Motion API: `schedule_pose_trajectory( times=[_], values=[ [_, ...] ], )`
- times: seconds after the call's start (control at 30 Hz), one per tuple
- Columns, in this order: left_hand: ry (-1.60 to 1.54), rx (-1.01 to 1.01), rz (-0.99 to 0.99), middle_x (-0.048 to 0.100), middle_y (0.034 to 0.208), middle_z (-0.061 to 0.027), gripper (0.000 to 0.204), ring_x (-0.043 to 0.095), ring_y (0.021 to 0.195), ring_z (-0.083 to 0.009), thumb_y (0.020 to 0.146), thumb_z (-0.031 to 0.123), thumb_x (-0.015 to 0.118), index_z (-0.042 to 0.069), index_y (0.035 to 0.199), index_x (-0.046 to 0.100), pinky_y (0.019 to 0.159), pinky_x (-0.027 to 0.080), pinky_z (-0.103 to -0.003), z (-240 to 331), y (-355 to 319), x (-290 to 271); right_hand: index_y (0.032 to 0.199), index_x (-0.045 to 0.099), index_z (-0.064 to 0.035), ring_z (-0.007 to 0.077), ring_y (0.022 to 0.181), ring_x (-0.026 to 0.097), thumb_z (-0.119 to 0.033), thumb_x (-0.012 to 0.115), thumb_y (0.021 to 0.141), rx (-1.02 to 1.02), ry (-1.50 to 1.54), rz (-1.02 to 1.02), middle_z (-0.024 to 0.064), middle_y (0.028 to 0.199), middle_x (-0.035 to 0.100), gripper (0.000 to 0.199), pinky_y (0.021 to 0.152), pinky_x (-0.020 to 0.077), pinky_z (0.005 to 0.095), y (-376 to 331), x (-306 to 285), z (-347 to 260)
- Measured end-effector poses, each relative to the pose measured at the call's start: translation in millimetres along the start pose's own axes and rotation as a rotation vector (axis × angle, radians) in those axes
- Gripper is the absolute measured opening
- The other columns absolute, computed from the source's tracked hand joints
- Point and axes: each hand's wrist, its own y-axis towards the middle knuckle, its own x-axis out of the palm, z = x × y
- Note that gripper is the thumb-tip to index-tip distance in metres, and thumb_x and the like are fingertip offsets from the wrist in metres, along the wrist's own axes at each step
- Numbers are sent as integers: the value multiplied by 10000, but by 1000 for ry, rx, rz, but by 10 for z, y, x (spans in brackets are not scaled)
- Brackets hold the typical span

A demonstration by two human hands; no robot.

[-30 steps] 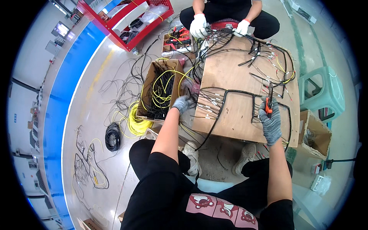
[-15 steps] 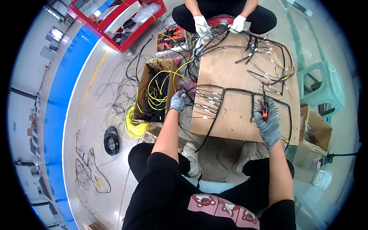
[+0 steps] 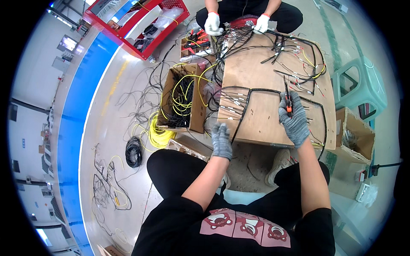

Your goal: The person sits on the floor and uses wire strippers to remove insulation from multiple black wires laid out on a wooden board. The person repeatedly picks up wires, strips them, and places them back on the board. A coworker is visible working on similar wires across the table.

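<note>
In the head view, we see our right hand (image 3: 294, 119) in a grey glove, its grip closed around the pliers (image 3: 289, 109) with orange handles, which stand above the wooden table (image 3: 262, 126) with the tip pointing away from us. Our left hand (image 3: 222, 143) is near the front edge of the table, fingers upward; we cannot tell if its grip pinches something. The black wire harness (image 3: 244, 113) lies on the table, between our two hands and beyond them. To the left stands a cardboard box (image 3: 198, 106) with wires inside, beside a yellow cable coil (image 3: 159, 135). Across from us, a co-worker's white-gloved hand (image 3: 212, 24) is near more wires.
</note>
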Motion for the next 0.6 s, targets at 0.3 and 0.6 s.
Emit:
schedule_pose_trajectory(
  times=[0.3,0.6],
  values=[
    [-368,-125,-162,589,903,-47,178,551,761,-144,841,137,514,79,1002,563,717,467,-283,-209,777,292,1155,382,38,93,797,492,38,511,765,-6,-20,37,71,953,514,411,721,442,195,-135,-237,10],
    [-148,79,-94,619,879,-5,206,525,647,-64,878,229,510,85,1009,577,592,439,-204,-114,501,565,1155,389,46,78,744,486,33,511,773,61,18,27,54,902,505,400,656,447,187,-195,-319,-4]
  ],
)
